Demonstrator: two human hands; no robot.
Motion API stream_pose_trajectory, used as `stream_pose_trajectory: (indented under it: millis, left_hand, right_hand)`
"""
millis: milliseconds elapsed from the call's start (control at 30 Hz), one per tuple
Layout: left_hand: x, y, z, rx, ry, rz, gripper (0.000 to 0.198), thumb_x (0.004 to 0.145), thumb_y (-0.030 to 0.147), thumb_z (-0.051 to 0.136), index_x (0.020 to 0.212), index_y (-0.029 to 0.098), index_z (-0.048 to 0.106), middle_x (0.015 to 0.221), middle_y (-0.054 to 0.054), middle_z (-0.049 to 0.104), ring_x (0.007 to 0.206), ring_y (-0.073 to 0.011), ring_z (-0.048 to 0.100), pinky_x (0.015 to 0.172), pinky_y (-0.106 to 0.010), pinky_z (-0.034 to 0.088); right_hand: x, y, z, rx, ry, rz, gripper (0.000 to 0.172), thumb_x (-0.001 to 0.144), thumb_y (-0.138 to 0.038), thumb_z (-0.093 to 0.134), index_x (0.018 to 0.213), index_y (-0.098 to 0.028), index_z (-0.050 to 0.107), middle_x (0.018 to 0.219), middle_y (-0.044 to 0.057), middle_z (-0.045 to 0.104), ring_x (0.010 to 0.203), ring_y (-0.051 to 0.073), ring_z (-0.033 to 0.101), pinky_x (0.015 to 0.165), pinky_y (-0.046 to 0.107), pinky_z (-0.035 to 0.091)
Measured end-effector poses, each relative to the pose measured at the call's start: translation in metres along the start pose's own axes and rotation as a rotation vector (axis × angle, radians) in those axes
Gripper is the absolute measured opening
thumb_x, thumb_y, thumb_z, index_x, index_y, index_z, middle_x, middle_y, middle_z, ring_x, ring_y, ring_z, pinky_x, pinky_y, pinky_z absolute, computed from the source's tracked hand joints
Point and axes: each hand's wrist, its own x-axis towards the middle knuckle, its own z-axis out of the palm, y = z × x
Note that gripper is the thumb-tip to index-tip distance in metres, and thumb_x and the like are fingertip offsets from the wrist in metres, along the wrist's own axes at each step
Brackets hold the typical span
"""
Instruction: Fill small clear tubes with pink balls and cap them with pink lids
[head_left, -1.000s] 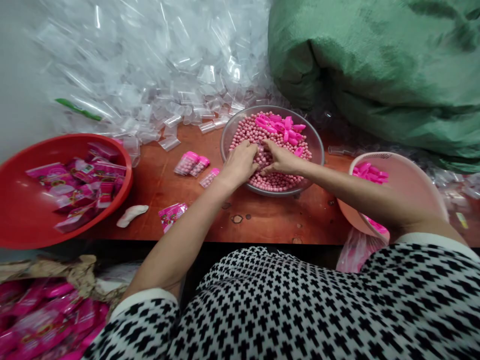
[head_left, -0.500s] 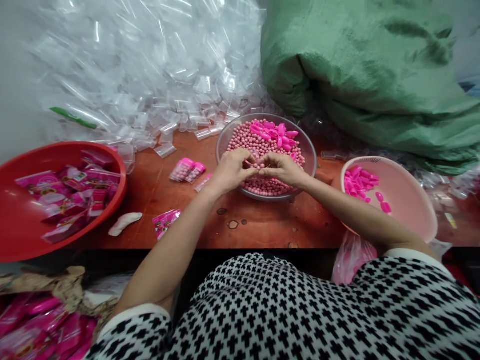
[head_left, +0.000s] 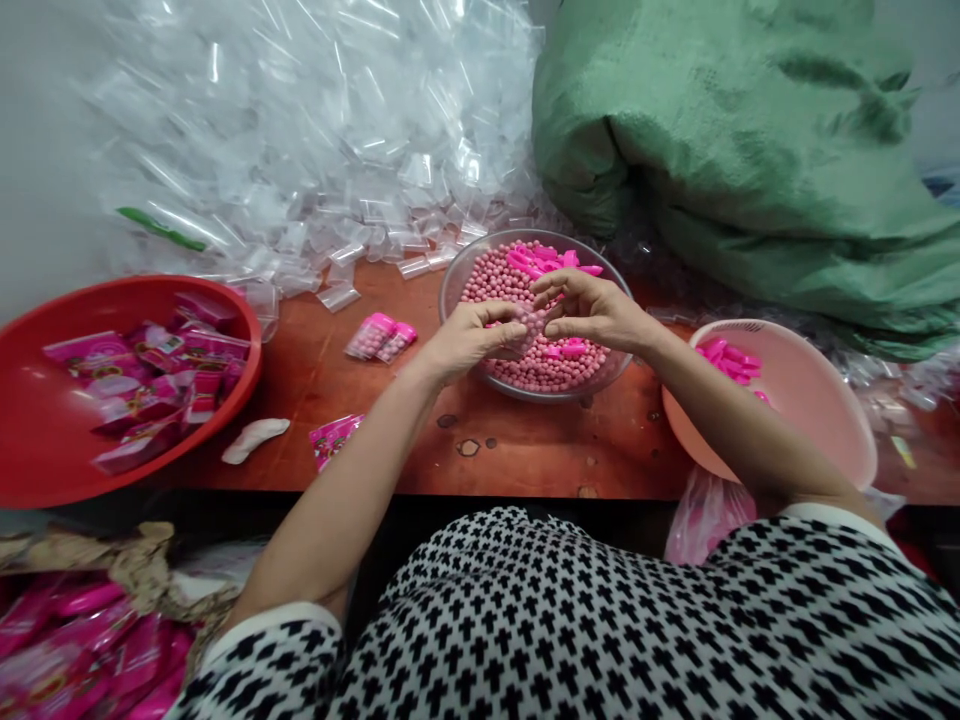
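Both my hands are raised just above a clear bowl (head_left: 445, 290) heaped with small pink balls (head_left: 495, 285) and a few bright pink caps (head_left: 551, 260). My left hand (head_left: 474, 340) is closed around a small clear container (head_left: 529, 320) that has pink balls in it. My right hand (head_left: 592, 310) meets it from the right, thumb and fingers pinched on the container's other end. I cannot tell whether a cap is in that pinch.
Two filled, capped containers (head_left: 381, 337) lie left of the bowl. A red basin (head_left: 45, 450) holds pink packets (head_left: 150, 370). A pink basin (head_left: 817, 400) at right holds more caps. A heap of clear containers (head_left: 315, 150) and a green sack (head_left: 750, 150) fill the back.
My hands were down in the balls a second ago. They have lifted and drawn together, with the container now held between them, and the right hand has risen higher over the bowl.
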Motion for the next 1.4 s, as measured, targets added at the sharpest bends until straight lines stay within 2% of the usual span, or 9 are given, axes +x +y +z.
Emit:
stream_pose_trajectory:
  millis: [200,500,667,800,900,1000,1067,1200,1400]
  left_hand:
    - [0.002,-0.001,-0.002,0.066,-0.009,0.040,0.044,0.064,0.046,0.089,0.091,0.014,0.076,0.085,-0.005,0.073,0.079,-0.0176,0.069,0.082,-0.037,0.061]
    - [0.010,-0.007,-0.001,0.206,-0.014,0.150,0.034,0.071,0.042,0.081,0.089,0.014,0.078,0.086,-0.006,0.073,0.078,-0.0185,0.067,0.078,-0.034,0.057]
    - [0.016,-0.014,-0.002,0.177,0.020,0.197,0.035,0.073,0.043,0.080,0.091,0.013,0.078,0.087,-0.006,0.073,0.080,-0.0183,0.067,0.080,-0.034,0.057]
    - [0.021,-0.019,-0.003,0.121,0.091,0.201,0.038,0.069,0.043,0.085,0.092,0.013,0.078,0.091,-0.005,0.074,0.082,-0.0187,0.068,0.080,-0.035,0.059]
    - [0.023,-0.022,-0.003,0.023,0.149,0.208,0.042,0.067,0.044,0.087,0.093,0.014,0.074,0.091,-0.005,0.073,0.079,-0.0178,0.069,0.075,-0.035,0.062]
    - [0.023,-0.022,-0.003,-0.049,0.147,0.240,0.044,0.069,0.046,0.087,0.095,0.016,0.069,0.096,-0.005,0.072,0.081,-0.0173,0.070,0.073,-0.034,0.064]
    - [0.023,-0.022,-0.003,-0.040,0.093,0.246,0.044,0.070,0.045,0.088,0.096,0.016,0.067,0.098,-0.006,0.072,0.085,-0.0169,0.070,0.076,-0.034,0.064]
    - [0.023,-0.023,-0.001,-0.038,0.078,0.258,0.043,0.073,0.046,0.087,0.096,0.016,0.066,0.098,-0.006,0.072,0.086,-0.0170,0.070,0.076,-0.033,0.063]
    - [0.021,-0.020,0.003,-0.067,0.074,0.210,0.043,0.071,0.043,0.087,0.098,0.016,0.069,0.097,-0.005,0.072,0.085,-0.0158,0.069,0.075,-0.030,0.062]
  right_hand:
    - [0.007,-0.010,-0.004,-0.156,-0.105,-0.013,0.037,0.078,-0.046,0.083,0.101,-0.020,0.069,0.087,0.001,0.071,0.073,0.015,0.067,0.069,0.032,0.059]
    - [0.006,-0.010,-0.006,-0.131,-0.217,0.095,0.033,0.080,-0.038,0.083,0.096,-0.019,0.061,0.071,-0.002,0.068,0.056,0.012,0.065,0.049,0.022,0.053]
    - [0.008,0.004,-0.004,-0.042,-0.162,0.110,0.039,0.080,-0.040,0.084,0.099,-0.019,0.057,0.069,-0.003,0.066,0.053,0.013,0.065,0.049,0.024,0.056]
    - [0.006,0.009,-0.012,-0.082,-0.088,0.106,0.041,0.079,-0.048,0.083,0.090,-0.019,0.057,0.064,-0.002,0.063,0.053,0.014,0.064,0.052,0.027,0.056]
    - [0.001,0.009,-0.025,-0.357,0.066,0.052,0.031,0.084,-0.044,0.077,0.091,-0.018,0.064,0.073,0.002,0.068,0.066,0.018,0.066,0.066,0.034,0.057]
    - [-0.008,0.009,-0.035,-0.768,0.209,-0.021,0.024,0.085,-0.029,0.074,0.106,-0.017,0.069,0.105,0.010,0.074,0.096,0.025,0.068,0.088,0.040,0.053]
    - [-0.014,0.009,-0.035,-0.934,0.106,0.004,0.028,0.086,-0.024,0.072,0.113,-0.017,0.070,0.115,0.011,0.074,0.104,0.026,0.067,0.092,0.039,0.049]
    - [-0.018,0.007,-0.016,-1.120,-0.265,0.185,0.020,0.091,-0.023,0.066,0.108,-0.017,0.073,0.108,0.010,0.076,0.098,0.024,0.068,0.077,0.031,0.044]
    - [-0.007,0.013,0.017,-1.365,-0.400,0.265,0.026,0.096,-0.021,0.054,0.115,-0.014,0.071,0.115,0.014,0.074,0.098,0.026,0.068,0.065,0.031,0.034]
